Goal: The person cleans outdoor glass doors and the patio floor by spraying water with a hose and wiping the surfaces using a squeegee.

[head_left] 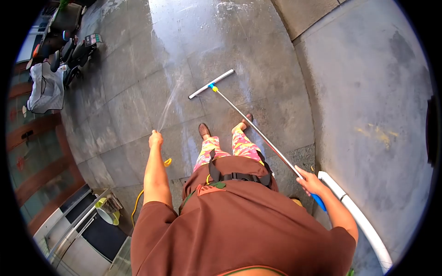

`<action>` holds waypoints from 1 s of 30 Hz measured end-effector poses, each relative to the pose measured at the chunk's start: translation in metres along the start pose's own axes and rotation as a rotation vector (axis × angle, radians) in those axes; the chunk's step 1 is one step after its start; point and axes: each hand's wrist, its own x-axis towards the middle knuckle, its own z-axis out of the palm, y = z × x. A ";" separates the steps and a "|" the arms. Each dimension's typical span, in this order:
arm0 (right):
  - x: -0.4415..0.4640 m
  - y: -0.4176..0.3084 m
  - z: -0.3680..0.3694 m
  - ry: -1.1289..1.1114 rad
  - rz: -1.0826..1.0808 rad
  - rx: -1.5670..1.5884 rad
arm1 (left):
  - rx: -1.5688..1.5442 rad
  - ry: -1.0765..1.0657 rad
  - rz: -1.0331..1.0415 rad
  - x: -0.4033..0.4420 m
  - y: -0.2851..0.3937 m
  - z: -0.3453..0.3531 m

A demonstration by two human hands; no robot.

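Note:
My left hand (156, 138) is stretched out to the left, closed round the end of a yellow hose (136, 204). A thin jet of water (170, 105) sprays forward from it onto the paving. A loop of the hose shows beside my forearm. On the right, my right hand (311, 181) grips the long pole of a floor squeegee (258, 127), just above its blue grip end. The squeegee's wide white head (212, 84) rests on or just above the floor ahead of my feet, joined by a blue and yellow connector.
Wet stone paving (129, 106) spreads ahead. A grey wall (368, 101) with a white pipe (357, 214) stands at right. A scooter (76, 57) with a pale cover (46, 87) is parked at upper left. Lower left, a yellow-green bucket (108, 212) sits near a reddish-framed door (39, 156).

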 end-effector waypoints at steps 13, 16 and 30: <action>0.218 -0.245 0.110 0.186 -0.420 -0.173 | -0.038 0.082 0.242 0.059 -0.016 -0.039; 0.264 -0.181 0.128 0.487 -0.929 -0.377 | -0.075 0.088 0.184 0.076 -0.054 -0.061; 0.084 -0.253 0.149 -0.259 -0.124 0.078 | -0.449 -0.067 0.072 0.095 -0.158 -0.027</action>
